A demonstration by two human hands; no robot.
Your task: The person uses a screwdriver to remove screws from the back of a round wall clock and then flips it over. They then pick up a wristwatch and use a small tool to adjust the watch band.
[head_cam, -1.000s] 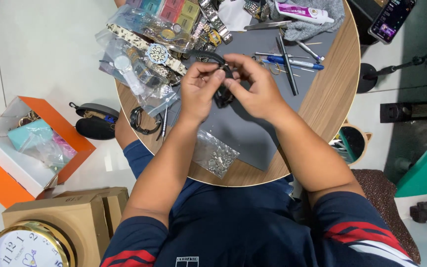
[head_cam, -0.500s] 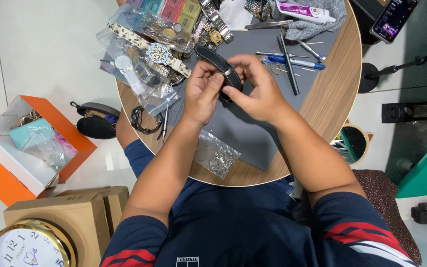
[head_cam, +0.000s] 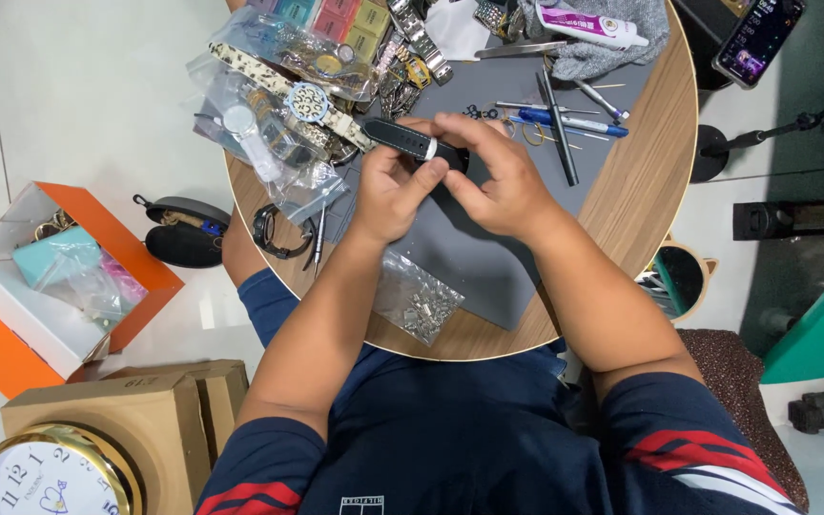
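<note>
A black watch strap [head_cam: 404,138] lies across my fingers above the grey mat [head_cam: 469,257] on the round wooden table [head_cam: 646,181]. My left hand [head_cam: 388,191] pinches it near the middle, thumb on a small pale band around the strap. From the right, my right hand [head_cam: 493,176] grips the strap's other end, which its fingers hide. Both hands touch each other over the mat.
Bagged watches and metal bracelets [head_cam: 288,105] pile at the table's far left. Pens and tools [head_cam: 560,119], a glue tube [head_cam: 588,24] and a grey cloth lie far right. A bag of metal links [head_cam: 417,300] sits near me. On the floor: orange box [head_cam: 45,277], clock [head_cam: 45,477], phone [head_cam: 760,38].
The hands turned the strap from bunched between the palms to stretched out leftward. They have shifted slightly toward the far side of the mat.
</note>
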